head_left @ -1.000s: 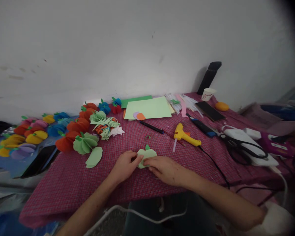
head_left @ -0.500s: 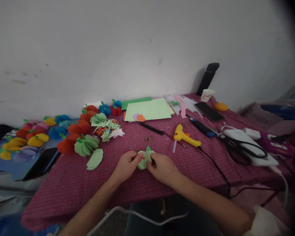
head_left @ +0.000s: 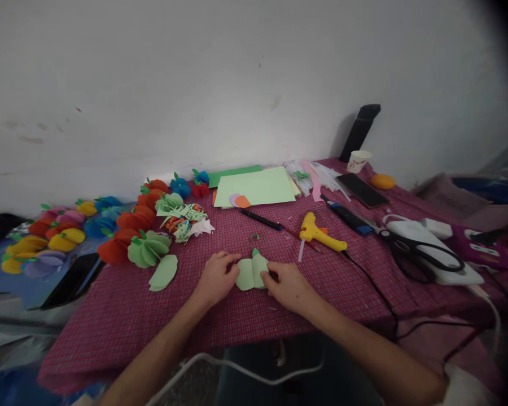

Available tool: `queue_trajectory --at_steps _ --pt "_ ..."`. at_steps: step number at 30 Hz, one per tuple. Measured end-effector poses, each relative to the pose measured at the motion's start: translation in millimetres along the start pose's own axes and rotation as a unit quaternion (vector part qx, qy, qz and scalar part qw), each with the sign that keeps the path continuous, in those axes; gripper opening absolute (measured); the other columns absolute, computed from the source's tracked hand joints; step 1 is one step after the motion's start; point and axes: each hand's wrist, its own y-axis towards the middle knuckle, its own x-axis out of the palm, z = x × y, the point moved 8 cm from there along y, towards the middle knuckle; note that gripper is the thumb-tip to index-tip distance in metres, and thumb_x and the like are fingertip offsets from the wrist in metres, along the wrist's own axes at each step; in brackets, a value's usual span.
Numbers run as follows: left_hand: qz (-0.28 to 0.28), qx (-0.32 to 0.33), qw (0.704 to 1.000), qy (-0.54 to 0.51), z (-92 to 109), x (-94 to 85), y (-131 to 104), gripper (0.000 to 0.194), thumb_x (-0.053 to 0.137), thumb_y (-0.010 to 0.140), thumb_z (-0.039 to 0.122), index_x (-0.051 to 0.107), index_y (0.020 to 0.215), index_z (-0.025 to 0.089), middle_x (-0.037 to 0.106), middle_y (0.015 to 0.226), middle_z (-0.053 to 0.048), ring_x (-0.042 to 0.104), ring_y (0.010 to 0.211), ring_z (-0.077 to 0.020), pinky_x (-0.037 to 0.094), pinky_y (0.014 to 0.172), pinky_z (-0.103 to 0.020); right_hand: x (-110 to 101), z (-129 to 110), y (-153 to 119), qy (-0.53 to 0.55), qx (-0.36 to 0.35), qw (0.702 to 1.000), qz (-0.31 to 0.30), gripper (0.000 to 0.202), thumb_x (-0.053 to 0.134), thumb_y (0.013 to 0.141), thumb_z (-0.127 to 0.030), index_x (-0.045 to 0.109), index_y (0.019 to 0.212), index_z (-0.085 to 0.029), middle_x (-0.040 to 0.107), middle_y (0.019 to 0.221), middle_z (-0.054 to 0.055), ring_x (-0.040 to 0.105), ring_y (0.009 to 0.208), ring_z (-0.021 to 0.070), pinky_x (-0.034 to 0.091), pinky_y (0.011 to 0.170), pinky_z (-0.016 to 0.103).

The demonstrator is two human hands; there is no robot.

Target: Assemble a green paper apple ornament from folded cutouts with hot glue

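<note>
The paper is shown opened on the cloth, at the near middle of the table, and is flanked by the two hands. Its crease is run from near to far, roughly square to the line joining the hands, and is capped at its far end by a small green leaf. The left flap is met at its outer edge by the left hand; whether it is pinched or merely touched there cannot be told. The outer edge of the right flap appears to be pinched between the thumb and forefinger of the right hand, whose fingertips are set slightly closer to the crease. Thus the paper lies leftward of the right grip and rightward of the left fingers, with the two hands nearly level. A loose green shape is seen farther left, beside a green ball; the glue gun is placed far right of the paper, well apart from it
</note>
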Motion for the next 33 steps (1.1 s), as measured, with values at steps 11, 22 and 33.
queue_trajectory --at_steps 11,22,33 --pt "-0.015 0.014 1.0 0.014 5 0.0 4 0.035 0.044 0.072 0.014 0.064 0.099 0.021 0.064 0.093 -0.003 0.054 0.086 -0.0173 0.04 0.081 -0.03 0 0 1 0.001 -0.007 1.0 -0.005 0.023 0.041 0.082 -0.024 0.056 0.065 -0.018 0.06 0.054 0.0 0.054 0.05 0.0112 0.031 0.048 0.02" --pt "-0.041 -0.037 0.982 -0.183 -8 6.9 9 0.028 0.043 0.074 0.02 0.066 0.09 0.017 0.067 0.089 -0.003 0.058 0.082 -0.0154 0.044 0.075 -0.026 1 -1 2 0.005 -0.002 1.0 -0.011 0.022 0.042 0.082 -0.023 0.055 0.065 -0.017 0.058 0.052 -0.001 0.05 0.047 0.0092 0.028 0.047 0.019" --pt "-0.027 -0.048 0.983 -0.175 -16 13.0 -1 0.041 0.054 0.073 0.027 0.053 0.113 0.02 0.059 0.065 0.002 0.053 0.059 -0.0118 0.04 0.057 -0.023 2 2 2 0.007 0.001 1.0 -0.01 0.023 0.041 0.083 -0.025 0.056 0.066 -0.017 0.058 0.052 -0.001 0.05 0.047 0.0093 0.028 0.047 0.02"
